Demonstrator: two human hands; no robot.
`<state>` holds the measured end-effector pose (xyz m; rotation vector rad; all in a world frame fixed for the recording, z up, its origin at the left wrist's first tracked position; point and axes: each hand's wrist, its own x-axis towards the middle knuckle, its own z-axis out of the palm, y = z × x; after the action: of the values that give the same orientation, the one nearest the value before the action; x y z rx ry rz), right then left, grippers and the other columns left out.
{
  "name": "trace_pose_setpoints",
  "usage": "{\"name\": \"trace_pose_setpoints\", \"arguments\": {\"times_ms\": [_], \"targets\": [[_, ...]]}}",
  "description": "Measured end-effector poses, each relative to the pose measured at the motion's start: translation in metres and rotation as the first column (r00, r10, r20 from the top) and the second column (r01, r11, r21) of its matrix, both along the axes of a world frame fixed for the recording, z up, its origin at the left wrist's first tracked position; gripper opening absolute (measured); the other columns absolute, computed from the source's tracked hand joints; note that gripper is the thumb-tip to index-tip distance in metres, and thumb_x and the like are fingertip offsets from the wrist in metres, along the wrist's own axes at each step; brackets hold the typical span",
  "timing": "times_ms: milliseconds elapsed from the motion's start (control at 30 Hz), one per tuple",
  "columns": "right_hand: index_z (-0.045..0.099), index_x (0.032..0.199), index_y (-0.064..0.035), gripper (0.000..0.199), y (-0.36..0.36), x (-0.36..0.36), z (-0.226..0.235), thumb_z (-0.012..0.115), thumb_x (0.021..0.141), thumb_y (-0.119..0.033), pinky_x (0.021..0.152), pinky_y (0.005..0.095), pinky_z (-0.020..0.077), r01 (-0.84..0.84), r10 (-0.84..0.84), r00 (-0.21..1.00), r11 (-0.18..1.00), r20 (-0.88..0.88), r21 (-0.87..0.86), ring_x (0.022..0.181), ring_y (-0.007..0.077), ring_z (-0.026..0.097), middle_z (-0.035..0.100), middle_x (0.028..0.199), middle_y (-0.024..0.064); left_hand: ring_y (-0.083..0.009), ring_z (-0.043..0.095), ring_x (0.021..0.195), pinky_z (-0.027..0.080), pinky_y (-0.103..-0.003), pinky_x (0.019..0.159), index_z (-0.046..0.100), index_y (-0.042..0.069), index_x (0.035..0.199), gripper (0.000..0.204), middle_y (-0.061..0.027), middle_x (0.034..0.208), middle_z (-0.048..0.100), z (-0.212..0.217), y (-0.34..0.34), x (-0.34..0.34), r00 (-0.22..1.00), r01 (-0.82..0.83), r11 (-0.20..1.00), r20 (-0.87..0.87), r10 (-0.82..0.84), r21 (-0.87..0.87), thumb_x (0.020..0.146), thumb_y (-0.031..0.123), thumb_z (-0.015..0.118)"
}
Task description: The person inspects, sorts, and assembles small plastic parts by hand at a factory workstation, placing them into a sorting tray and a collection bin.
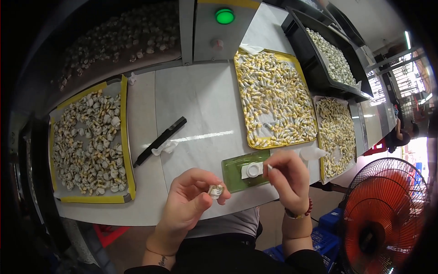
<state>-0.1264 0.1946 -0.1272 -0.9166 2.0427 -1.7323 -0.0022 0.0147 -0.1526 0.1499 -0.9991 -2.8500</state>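
Observation:
My left hand (191, 196) is closed, with a small white-and-yellow molded piece (216, 191) between thumb and fingers. Dark lines mark the side of that piece. Over the right end of a green rectangular plate (233, 177), my right hand (291, 178) pinches a tiny slim whitish piece (271, 173); its exact kind is too small to make out. On the plate lies a white pad (246, 175) with a small round white dish (252, 170) on it, just left of my right fingertips. Behind that hand a white squeeze bottle (312, 153) lies on the table.
A yellow-edged tray (130, 150) of grey-white pieces is at left. Ahead right, another yellow tray (258, 147) holds small pointed pieces, beside a third tray (347, 166) and a black bin (335, 86). A black stick (160, 140) and crumpled tissue (165, 147) lie mid-table. An orange fan (385, 219) stands right.

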Motion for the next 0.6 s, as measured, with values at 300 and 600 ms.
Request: {"name": "trace_pose_setpoints", "arguments": {"times_ms": [300, 600], "targets": [[0.059, 0.102, 0.0050, 0.017, 0.027, 0.008, -0.016, 0.048, 0.091, -0.002, 0.054, 0.0201, 0.0430, 0.063, 0.112, 0.871, 0.940, 0.478, -0.335, 0.066, 0.0086, 0.054, 0.061, 0.082, 0.0082, -0.0164, 0.058, 0.072, 0.048, -0.028, 0.067, 0.057, 0.000, 0.102, 0.048, -0.0116, 0.078, 0.062, -0.001, 0.004, 0.003, 0.997, -0.045, 0.999, 0.061, 0.046, -0.012, 0.084, 0.044, 0.064], [0.053, 0.095, 0.0038, 0.012, 0.030, 0.012, -0.016, 0.056, 0.084, -0.001, 0.049, 0.0199, 0.0444, 0.171, 0.021, 0.843, 0.937, 0.537, -0.305, 0.063, 0.0132, 0.057, 0.061, 0.079, 0.0150, -0.0177, 0.060, 0.074, 0.048, -0.029, 0.065, 0.056, 0.003, 0.104, 0.041, -0.0103, 0.078, 0.062, -0.006, 0.007, 0.002, 0.991, -0.097, 0.995, 0.089, 0.096, 0.000, 0.083, 0.037, 0.067]]}}
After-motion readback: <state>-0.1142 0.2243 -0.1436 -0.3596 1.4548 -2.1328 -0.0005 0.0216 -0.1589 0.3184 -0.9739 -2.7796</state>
